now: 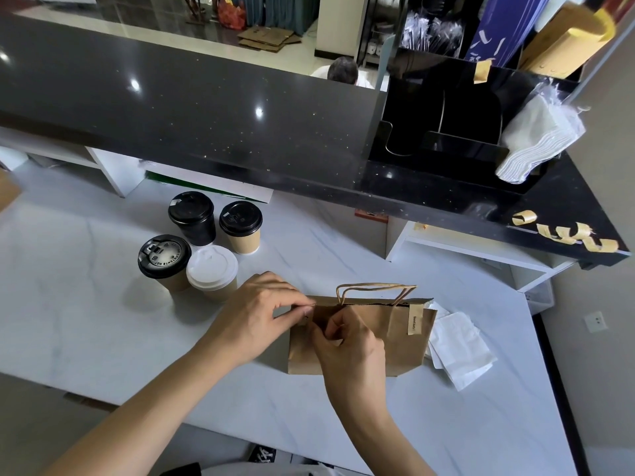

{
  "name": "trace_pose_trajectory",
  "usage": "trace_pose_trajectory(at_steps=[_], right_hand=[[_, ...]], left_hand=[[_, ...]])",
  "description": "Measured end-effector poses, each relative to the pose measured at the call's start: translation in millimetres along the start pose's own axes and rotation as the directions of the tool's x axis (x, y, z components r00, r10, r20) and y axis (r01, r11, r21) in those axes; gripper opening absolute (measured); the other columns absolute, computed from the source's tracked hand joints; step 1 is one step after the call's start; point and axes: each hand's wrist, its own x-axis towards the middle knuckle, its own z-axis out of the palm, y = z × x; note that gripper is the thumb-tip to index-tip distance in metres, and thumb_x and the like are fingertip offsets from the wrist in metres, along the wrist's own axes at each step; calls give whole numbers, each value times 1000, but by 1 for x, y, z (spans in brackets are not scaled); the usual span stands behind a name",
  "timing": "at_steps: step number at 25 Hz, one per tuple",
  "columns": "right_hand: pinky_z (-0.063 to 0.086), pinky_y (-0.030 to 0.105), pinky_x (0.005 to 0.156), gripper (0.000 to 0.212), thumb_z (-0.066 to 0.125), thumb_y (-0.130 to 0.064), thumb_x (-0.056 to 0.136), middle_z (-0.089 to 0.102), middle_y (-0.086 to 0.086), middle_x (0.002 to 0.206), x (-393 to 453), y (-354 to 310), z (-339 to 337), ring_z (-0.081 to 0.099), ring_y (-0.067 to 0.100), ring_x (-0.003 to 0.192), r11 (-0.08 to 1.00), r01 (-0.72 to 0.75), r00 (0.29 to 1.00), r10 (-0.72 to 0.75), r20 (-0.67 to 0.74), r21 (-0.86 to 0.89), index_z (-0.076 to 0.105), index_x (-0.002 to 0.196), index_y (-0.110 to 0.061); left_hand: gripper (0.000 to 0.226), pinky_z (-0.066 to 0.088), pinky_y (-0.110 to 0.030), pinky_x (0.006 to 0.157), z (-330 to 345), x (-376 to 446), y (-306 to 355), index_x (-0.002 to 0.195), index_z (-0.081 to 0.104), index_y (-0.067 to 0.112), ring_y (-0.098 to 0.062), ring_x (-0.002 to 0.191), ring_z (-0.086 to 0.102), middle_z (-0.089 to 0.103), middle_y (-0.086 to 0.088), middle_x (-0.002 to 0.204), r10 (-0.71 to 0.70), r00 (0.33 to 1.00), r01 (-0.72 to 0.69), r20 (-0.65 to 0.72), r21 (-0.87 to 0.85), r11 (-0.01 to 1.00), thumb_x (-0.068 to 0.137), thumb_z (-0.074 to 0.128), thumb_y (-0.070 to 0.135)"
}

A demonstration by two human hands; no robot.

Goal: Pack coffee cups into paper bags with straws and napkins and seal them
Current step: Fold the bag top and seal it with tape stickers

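Note:
A brown paper bag (398,334) with twisted handles stands on the white counter (103,321). A paper sticker (414,319) seals its top right corner. My left hand (261,314) pinches the bag's top left corner. My right hand (347,341) pinches the front of the bag just below that corner; what it holds is hidden by the fingers. Several lidded coffee cups stand to the left: a black one (192,218), a kraft one with a black lid (241,226), another black-lidded one (164,261) and a white-lidded one (212,271).
White napkins (460,352) lie right of the bag. On the raised black bar (206,115) sit a black organiser (439,132), a napkin stack in plastic (539,139), wrapped straws (429,32) and curled paper stickers (563,233). A person sits beyond the bar.

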Motion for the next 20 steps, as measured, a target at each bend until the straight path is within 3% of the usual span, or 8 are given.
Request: trace_pose_trajectory(at_steps=[3, 6, 9, 13, 15, 17, 20], right_hand=[[32, 24, 50, 39, 77, -42, 84, 55, -11, 60, 0, 0, -1, 44, 16, 57, 1000, -7, 1000, 7, 6, 1, 46, 69, -23], [33, 25, 50, 38, 77, -40, 83, 56, -7, 61, -1, 1, -2, 43, 18, 57, 1000, -1, 1000, 0, 16, 29, 47, 69, -23], [33, 28, 51, 39, 79, -38, 84, 54, -4, 59, -1, 2, -4, 41, 17, 54, 999, 18, 999, -19, 26, 32, 47, 68, -23], [40, 32, 54, 36, 78, -35, 84, 55, -4, 59, -2, 7, -10, 44, 19, 54, 997, 76, 997, -77, 30, 29, 48, 69, -23], [39, 23, 51, 31, 77, -35, 85, 60, -9, 65, -3, 12, -17, 50, 15, 56, 989, 134, 990, -136, 29, 64, 50, 72, -27], [36, 14, 53, 23, 75, -39, 86, 64, -13, 73, -2, 19, -30, 53, 11, 57, 974, 184, 983, -183, -19, 129, 54, 77, -33], [39, 14, 55, 8, 64, -45, 86, 66, -13, 78, 10, 33, -57, 57, 12, 61, 971, 205, 963, -178, -200, 124, 59, 88, -39]], left_hand=[[12, 51, -31, 86, 1, -1, -1, 101, 79, 29, -7, 94, 61, 71, 22, 93, -24, 1000, 24, 18, -6, 1000, 89, 79, 27], [26, 51, -34, 89, 2, -4, -4, 109, 78, 35, -9, 100, 61, 70, 13, 97, -116, 992, 116, 44, 0, 993, 83, 84, 32], [21, 53, -39, 87, 4, -5, -4, 104, 80, 33, -12, 96, 62, 68, 9, 93, -147, 989, 147, 31, -11, 989, 83, 85, 30], [17, 55, -40, 85, 5, -6, -1, 103, 80, 33, -10, 96, 63, 67, 26, 91, -123, 992, 124, 23, -44, 991, 86, 82, 28], [17, 54, -35, 86, 5, -5, -2, 107, 79, 36, -8, 98, 63, 69, 30, 94, -109, 994, 110, 15, -57, 992, 90, 75, 35], [24, 53, -30, 86, 4, -4, -3, 109, 78, 38, -7, 100, 62, 72, 28, 98, -100, 995, 101, 18, -70, 992, 92, 65, 48], [30, 48, -24, 90, 4, -3, -5, 109, 78, 38, -8, 102, 62, 73, 27, 100, -89, 996, 90, 16, -83, 992, 93, 57, 52]])
